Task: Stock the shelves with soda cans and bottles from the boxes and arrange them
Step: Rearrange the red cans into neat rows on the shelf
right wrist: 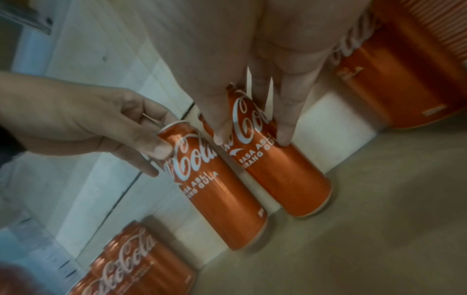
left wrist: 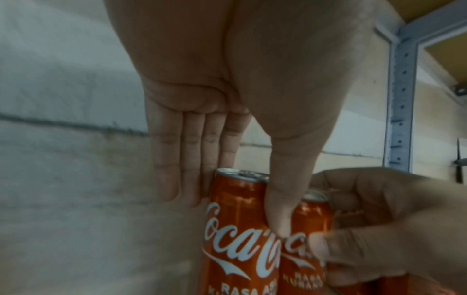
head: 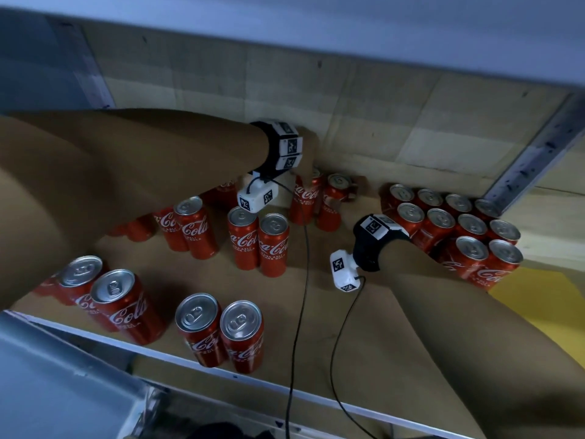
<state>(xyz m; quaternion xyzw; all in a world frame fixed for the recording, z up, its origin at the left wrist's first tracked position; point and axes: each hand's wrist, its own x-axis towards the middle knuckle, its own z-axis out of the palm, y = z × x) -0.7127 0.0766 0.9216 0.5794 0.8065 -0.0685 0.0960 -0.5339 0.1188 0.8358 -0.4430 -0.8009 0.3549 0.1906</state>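
Against the wall (head: 285, 90): two cans stand upright side by side on the shelf (head: 364, 343), touching or nearly so. You have one in each hand.
Left hand (left wrist: 227, 89): it grasps the left can (left wrist: 237, 229) near its top, with the thumb on the near face and straight fingers behind.
Right hand (left wrist: 379, 219): thumb and fingers are curled round the right can (left wrist: 313, 217), high on its body.
Why so held: a grip near the rim likely lets you slide or set each can without tipping it.
Block (head: 459, 229): cans are packed in tight rows further right along the wall, probably the pattern you are extending.
Pairs (head: 258, 239): loose cans stand further out from the wall and are not yet lined up.
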